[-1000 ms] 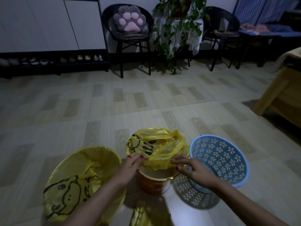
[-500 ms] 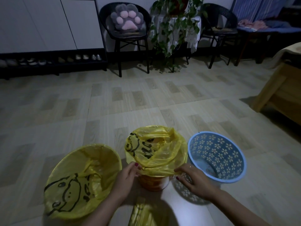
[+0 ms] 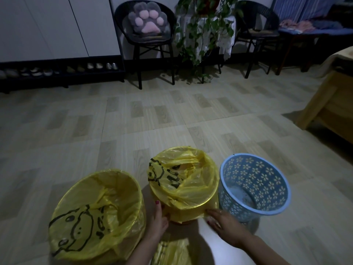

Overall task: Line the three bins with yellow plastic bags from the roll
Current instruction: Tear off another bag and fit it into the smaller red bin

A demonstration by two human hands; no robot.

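Three bins stand in a row on the floor. The left bin (image 3: 99,213) wears a yellow bag with a black duck drawing. Over the middle bin (image 3: 177,219) a second yellow bag (image 3: 183,180) is folded down around the rim and most of the wall. My left hand (image 3: 157,220) holds the bag's hem at the bin's left side. On the right side my right hand (image 3: 223,224) grips the hem low down. The blue flower-pattern bin (image 3: 254,186) at the right has no bag. Yellow bags from the roll (image 3: 172,253) lie at the bottom edge between my arms.
Two black chairs (image 3: 152,41), one with a paw cushion, stand at the back beside a trailing plant (image 3: 202,31). A shoe rack (image 3: 61,71) runs along the left wall. A wooden furniture piece (image 3: 330,109) stands at the right.
Both hands have drawn the bag's hem down from the middle bin's rim to low on its wall, so the bag now covers most of the orange bin.
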